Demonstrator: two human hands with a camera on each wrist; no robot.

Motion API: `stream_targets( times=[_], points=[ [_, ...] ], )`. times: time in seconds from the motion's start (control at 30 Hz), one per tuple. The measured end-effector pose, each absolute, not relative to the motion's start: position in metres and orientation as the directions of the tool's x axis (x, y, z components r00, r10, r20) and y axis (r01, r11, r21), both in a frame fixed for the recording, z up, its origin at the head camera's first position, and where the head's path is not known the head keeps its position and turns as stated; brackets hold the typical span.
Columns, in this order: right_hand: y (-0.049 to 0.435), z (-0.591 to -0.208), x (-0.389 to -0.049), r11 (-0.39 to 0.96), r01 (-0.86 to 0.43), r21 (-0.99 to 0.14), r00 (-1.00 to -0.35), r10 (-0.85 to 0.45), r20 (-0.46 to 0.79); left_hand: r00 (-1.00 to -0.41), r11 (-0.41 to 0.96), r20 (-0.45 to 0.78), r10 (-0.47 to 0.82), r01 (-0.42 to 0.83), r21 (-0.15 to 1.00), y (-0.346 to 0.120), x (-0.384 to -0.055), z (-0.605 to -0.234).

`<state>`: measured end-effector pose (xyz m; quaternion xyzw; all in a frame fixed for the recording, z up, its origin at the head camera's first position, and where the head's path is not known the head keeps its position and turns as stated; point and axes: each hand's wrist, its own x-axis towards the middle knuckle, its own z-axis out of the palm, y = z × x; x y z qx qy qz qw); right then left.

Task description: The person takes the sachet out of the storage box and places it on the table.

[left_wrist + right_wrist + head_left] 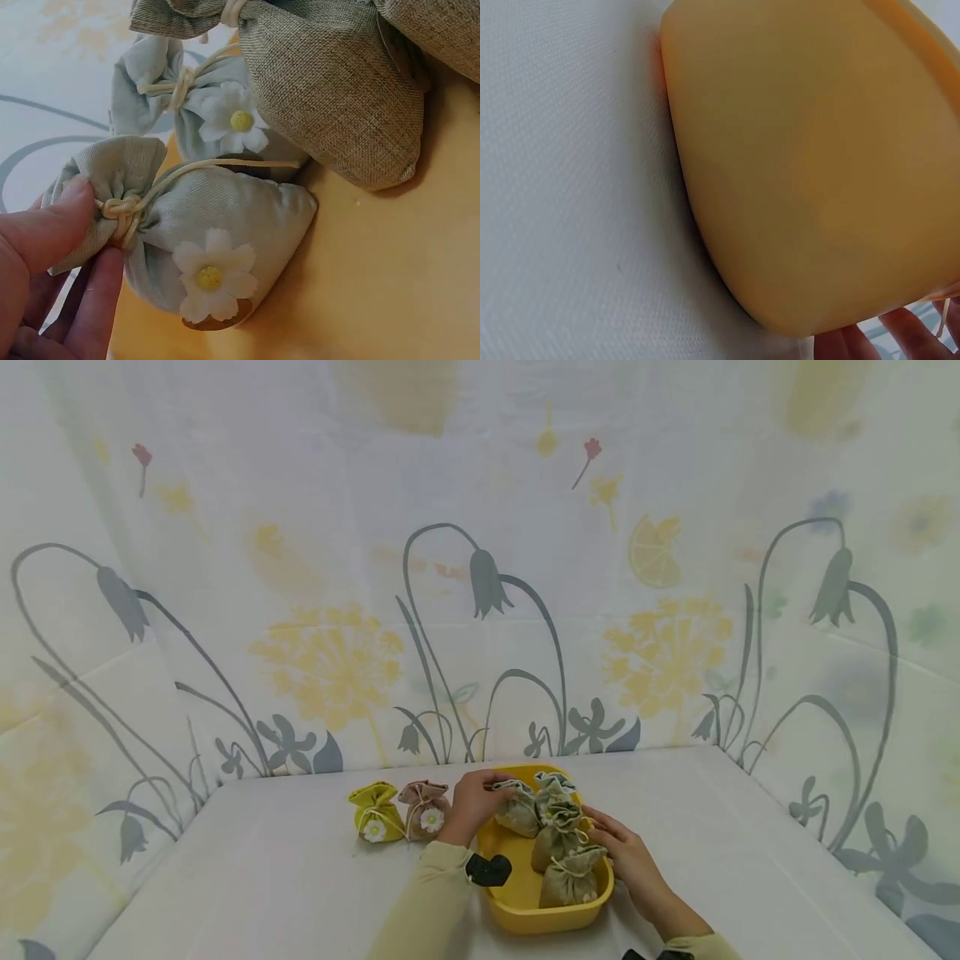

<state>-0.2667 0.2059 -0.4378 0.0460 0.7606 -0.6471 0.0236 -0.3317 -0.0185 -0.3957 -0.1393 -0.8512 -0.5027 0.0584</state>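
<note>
Over white tabletop (262, 877), left hand (475, 802) pinches a pale pouch (196, 211) by its neck.

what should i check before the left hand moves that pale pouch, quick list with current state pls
1. Left hand on the pale pouch: ok, thumb and fingers pinch its gathered neck.
2. Drawstring tied: ok, the knot shows at the neck.
3. Pouch free of the second pale pouch: cannot tell, they overlap in the left wrist view.
4. Right hand steadying the yellow tray: cannot tell, it is at the right side, firmness unclear.
5. Every pouch inside the tray: not ok, the yellow-green pouch and pinkish-brown pouch sit outside, left of it.
</note>
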Motion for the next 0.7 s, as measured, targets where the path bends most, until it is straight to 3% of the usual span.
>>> stream_targets(
  times=[0.37,0.7],
  points=[
    [0.205,-0.436,-0.267,0.161,0.101,-0.982,-0.995,0.030,-0.098,-0.923,0.418,0.376,0.080,0.374,0.828,-0.030,-0.326,-0.393],
    [0.206,-0.437,-0.267,0.157,0.105,-0.982,-0.994,0.036,-0.100,-0.940,0.300,0.326,0.096,0.340,0.892,-0.036,-0.314,-0.374]
  ],
)
